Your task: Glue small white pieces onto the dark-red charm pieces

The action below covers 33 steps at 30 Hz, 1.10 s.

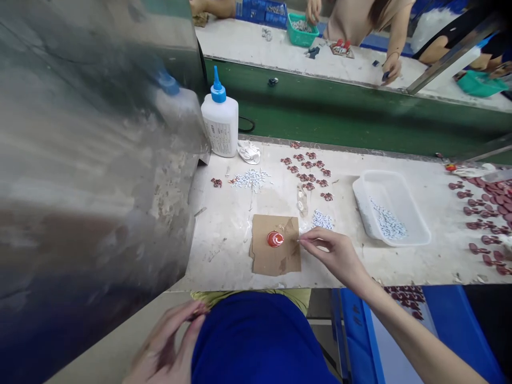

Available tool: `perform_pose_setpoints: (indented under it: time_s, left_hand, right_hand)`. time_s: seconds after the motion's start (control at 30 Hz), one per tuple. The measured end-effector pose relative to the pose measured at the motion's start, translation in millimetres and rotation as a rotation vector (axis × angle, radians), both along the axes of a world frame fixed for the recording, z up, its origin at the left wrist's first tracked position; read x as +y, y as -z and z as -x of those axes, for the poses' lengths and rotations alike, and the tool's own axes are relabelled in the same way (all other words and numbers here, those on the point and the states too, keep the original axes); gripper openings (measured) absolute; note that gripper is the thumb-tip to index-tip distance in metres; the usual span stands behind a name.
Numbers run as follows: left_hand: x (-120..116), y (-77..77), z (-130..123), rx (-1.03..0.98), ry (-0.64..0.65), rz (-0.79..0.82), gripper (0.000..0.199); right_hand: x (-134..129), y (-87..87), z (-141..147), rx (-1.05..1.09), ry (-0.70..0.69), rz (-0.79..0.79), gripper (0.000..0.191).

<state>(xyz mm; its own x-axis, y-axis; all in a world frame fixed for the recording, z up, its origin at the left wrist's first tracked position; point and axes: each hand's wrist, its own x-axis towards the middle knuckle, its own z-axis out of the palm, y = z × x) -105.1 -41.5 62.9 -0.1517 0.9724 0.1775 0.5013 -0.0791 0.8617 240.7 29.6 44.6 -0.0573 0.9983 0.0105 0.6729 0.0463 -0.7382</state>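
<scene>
My left hand [170, 344], low at the left by my lap, pinches a small reddish-brown figure [199, 311]. Fingers mostly cover it, so its shape is unclear. At the right edge of a brown cardboard piece [266, 262], my right hand [336, 253] has thumb and fingers pressed together. Whatever is at those fingertips is too small to name. On the cardboard sits a round blob of shiny red-orange liquid [275, 239]. Just beyond my right hand lies a small pile of tiny white-and-blue pieces [322, 219].
A white glue bottle [221, 125] with blue nozzle stands beside a metal housing [100, 160] at left. Reddish-brown figures [307, 165] lie behind the cardboard. A white tub [420, 234] holds tiny pieces. Across a green divider [320, 104], another person's hand [392, 68] works.
</scene>
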Motion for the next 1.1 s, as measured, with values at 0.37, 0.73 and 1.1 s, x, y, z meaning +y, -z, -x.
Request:
perform_pose_setpoints:
  time_s: [0.37, 0.73, 1.1]
  left_hand:
    - [43.5, 16.5, -51.9, -0.167, 0.268, 0.021, 0.024]
    - [53.2, 15.8, -71.2, -0.243, 0.260, 0.079, 0.024]
    - [60.5, -1.4, -86.7, -0.314, 0.371, 0.095, 0.026]
  right_hand:
    - [6.9, 2.1, 32.1, 0.033, -0.090, -0.145, 0.016]
    - [1.1, -16.9, 41.3, 0.160, -0.045, -0.175, 0.015]
    - [-20.2, -45.3, 69.2, 0.582, -0.035, 0.018, 0.016]
